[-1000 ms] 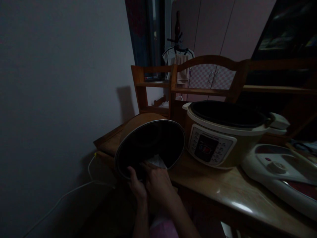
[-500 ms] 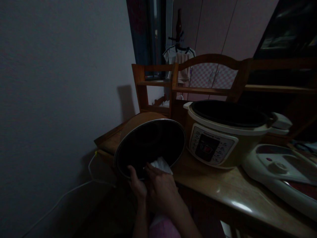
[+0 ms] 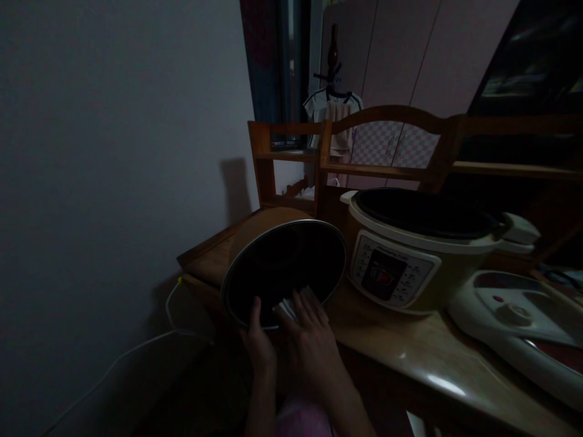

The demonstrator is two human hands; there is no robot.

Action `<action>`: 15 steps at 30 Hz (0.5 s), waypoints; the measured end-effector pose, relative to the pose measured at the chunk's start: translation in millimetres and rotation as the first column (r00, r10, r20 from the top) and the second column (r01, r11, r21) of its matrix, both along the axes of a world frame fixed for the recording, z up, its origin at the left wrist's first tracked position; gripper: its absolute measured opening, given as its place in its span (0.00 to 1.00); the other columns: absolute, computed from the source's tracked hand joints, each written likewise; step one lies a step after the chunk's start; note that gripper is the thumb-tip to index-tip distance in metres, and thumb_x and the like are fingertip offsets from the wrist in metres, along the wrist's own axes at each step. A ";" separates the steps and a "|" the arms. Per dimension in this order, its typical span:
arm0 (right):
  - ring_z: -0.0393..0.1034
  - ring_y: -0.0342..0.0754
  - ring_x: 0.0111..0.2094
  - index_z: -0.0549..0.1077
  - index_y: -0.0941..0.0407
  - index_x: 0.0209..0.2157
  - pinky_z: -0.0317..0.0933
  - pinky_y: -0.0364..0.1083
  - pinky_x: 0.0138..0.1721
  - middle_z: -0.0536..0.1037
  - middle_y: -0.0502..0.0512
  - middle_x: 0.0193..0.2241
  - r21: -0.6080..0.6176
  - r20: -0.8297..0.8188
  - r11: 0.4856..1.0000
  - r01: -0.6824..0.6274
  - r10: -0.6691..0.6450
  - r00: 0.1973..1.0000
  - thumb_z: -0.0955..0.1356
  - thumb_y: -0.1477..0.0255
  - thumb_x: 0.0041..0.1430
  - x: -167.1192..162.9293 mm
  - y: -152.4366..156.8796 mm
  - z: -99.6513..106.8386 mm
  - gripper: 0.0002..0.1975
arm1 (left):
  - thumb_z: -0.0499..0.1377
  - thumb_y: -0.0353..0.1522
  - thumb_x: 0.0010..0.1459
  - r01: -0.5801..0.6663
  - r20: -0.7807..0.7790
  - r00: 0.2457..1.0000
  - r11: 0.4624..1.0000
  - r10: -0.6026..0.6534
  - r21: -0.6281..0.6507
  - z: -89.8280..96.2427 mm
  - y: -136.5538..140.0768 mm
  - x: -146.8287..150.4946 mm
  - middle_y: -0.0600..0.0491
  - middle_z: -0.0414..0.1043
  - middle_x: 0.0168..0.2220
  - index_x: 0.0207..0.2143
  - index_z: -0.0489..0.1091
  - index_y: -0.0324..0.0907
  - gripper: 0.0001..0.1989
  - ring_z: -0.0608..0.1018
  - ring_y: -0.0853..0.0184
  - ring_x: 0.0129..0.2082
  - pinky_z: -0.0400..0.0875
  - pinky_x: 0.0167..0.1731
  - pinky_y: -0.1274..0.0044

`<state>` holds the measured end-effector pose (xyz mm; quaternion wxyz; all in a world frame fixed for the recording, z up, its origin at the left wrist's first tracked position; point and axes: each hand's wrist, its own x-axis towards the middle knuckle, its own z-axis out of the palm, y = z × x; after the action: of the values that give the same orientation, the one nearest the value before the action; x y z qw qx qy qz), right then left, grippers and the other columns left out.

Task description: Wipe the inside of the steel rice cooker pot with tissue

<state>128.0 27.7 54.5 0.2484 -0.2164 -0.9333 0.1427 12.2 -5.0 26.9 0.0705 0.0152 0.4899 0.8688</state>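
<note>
An inner pot (image 3: 273, 227), brownish outside and dark inside, lies tilted on the table with its mouth facing me. My left hand (image 3: 260, 346) grips its lower rim, thumb over the inside edge and the other fingers hidden behind. My right hand (image 3: 310, 337) presses a white cloth or tissue (image 3: 286, 308) against the inside of the pot near the lower right rim. Right of the pot stands the pressure cooker body (image 3: 416, 267), upright, with a control panel on its front. Its detached-looking light lid (image 3: 514, 315) rests at the right.
The glossy wooden table (image 3: 401, 349) runs along the front, with a wooden shelf rack (image 3: 378, 170) behind. A grey wall (image 3: 136, 121) borders the left side. A white cord (image 3: 122, 357) hangs beside the table's left end.
My right hand has moved right and slightly up along the pot's inside with the white cloth or tissue. The left hand keeps its hold on the rim. The whole view has shifted slightly.
</note>
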 end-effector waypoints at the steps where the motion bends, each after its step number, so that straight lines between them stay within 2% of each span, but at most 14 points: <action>1: 0.39 0.54 0.67 0.63 0.50 0.61 0.37 0.57 0.66 0.55 0.56 0.65 0.028 0.001 0.999 0.028 -0.028 1.000 0.65 0.72 0.64 1.9 3.4 -2.5 0.25 | 0.65 0.36 0.52 -0.004 -0.024 1.000 1.000 0.004 0.004 -0.5 0.5 -0.1 0.48 0.69 0.57 0.51 0.71 0.42 0.23 0.69 0.59 0.59 0.59 0.61 0.65; 3: 0.40 0.54 0.67 0.64 0.51 0.61 0.38 0.56 0.67 0.57 0.55 0.64 0.062 0.001 0.996 0.071 -0.071 0.997 0.65 0.72 0.64 3.6 10.2 -7.3 0.24 | 0.66 0.36 0.52 -0.011 -0.066 0.998 1.000 0.010 -0.009 -2.2 1.2 -0.8 0.50 0.67 0.59 0.53 0.70 0.43 0.24 0.68 0.61 0.59 0.59 0.61 0.65; 8: 0.52 0.51 0.63 0.67 0.54 0.58 0.44 0.54 0.65 0.67 0.55 0.58 0.114 -0.031 0.986 0.126 -0.123 0.992 0.60 0.73 0.68 -2.5 23.8 -12.5 0.19 | 0.66 0.35 0.52 0.069 -0.138 0.988 0.998 -0.070 -0.013 -3.5 2.0 0.4 0.50 0.67 0.59 0.54 0.69 0.45 0.25 0.69 0.61 0.58 0.61 0.59 0.65; 15: 0.59 0.51 0.59 0.68 0.55 0.56 0.47 0.53 0.64 0.69 0.57 0.56 0.124 -0.039 0.986 0.107 -0.103 0.994 0.61 0.75 0.67 -5.1 27.1 -13.0 0.18 | 0.67 0.35 0.50 0.100 -0.029 0.995 0.995 -0.100 0.017 -1.6 10.7 12.0 0.48 0.71 0.55 0.51 0.71 0.43 0.23 0.71 0.60 0.56 0.63 0.58 0.65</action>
<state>122.9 54.8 41.5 0.2841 -0.2468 -0.9236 0.0737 24.2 5.7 25.3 0.1070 0.0525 0.4813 0.8684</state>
